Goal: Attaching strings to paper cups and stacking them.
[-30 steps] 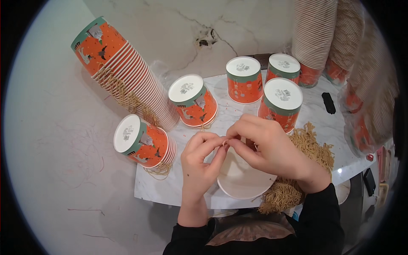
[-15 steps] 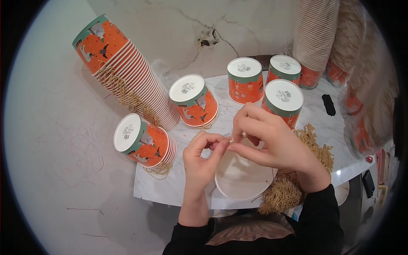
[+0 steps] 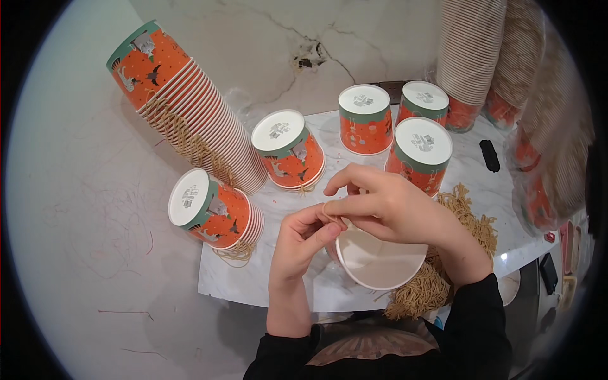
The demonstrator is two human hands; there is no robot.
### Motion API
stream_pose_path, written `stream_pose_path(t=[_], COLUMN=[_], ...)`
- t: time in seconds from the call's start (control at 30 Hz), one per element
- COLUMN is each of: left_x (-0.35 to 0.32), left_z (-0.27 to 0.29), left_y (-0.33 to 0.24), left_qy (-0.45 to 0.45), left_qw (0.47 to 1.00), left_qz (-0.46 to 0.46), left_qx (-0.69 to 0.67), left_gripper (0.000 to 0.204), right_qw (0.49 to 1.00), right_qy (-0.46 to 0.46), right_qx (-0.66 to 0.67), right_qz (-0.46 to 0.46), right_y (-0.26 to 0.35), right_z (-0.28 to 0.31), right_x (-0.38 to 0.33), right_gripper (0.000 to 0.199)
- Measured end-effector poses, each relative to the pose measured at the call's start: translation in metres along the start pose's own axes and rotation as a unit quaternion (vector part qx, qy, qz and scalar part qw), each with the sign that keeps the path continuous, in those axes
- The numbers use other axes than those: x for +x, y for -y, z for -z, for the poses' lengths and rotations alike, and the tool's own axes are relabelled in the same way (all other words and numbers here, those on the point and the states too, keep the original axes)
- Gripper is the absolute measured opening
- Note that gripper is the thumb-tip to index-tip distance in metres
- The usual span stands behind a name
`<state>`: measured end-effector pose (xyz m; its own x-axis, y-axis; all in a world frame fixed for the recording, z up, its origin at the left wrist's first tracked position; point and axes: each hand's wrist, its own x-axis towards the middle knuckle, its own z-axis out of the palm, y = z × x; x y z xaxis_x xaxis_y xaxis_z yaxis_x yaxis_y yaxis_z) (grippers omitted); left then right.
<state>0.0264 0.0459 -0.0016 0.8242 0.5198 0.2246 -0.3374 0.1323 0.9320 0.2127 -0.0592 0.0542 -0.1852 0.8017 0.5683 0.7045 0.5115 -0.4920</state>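
Observation:
A white-lined paper bucket (image 3: 380, 269) rests on its side in front of me, its open mouth facing me. At its far left rim, my left hand (image 3: 301, 237) is closed in a pinch, with thumb and fingers on a thin tan cord (image 3: 325, 211). The cord makes a small loop there. My right hand (image 3: 392, 206) reaches over the bucket, its fingers curled against the same cord, close to my left fingertips. Part of the bucket's far side is hidden by my hands. A pile of tan cords (image 3: 421, 288) lies beside the bucket, partly under my right forearm.
Upturned orange-and-green buckets stand at the back, including one bucket (image 3: 366, 120). A leaning bucket stack (image 3: 196, 107) and a short bucket stack (image 3: 218, 212), both with cords, are on the left. Wrapped stacks (image 3: 472, 57) and a black item (image 3: 489, 156) sit right.
The bucket has shifted right and turned, showing more of its inside. My right hand has moved slightly down and left, and a cord loop now shows at my fingertips.

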Motion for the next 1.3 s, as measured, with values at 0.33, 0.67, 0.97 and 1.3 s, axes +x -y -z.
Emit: stream_pose_path(t=[0.33,0.67,0.97,1.3], left_x=[0.001,0.006,-0.003,0.018], left_z=[0.015,0.027,0.023,0.031], left_y=[0.012,0.020,0.020,0.025], left_qy=[0.006,0.006,-0.006,0.082], left_qw=[1.000,0.992,0.999,0.973], left_qz=[-0.018,-0.086,-0.022,-0.151], left_qx=[-0.010,0.090,0.033,0.153], left_gripper=[0.007,0.020,0.030,0.021], right_qw=[0.995,0.996,0.990,0.993], right_qy=[-0.018,-0.042,-0.035,0.030], right_qx=[0.089,0.076,0.119,0.096], right_qz=[-0.031,0.016,0.062,0.066], right_y=[-0.016,-0.018,-0.022,-0.025], right_z=[0.006,-0.008,-0.012,-0.014], right_x=[0.002,0.005,0.009,0.014], right_gripper=[0.010,0.009,0.012,0.014])
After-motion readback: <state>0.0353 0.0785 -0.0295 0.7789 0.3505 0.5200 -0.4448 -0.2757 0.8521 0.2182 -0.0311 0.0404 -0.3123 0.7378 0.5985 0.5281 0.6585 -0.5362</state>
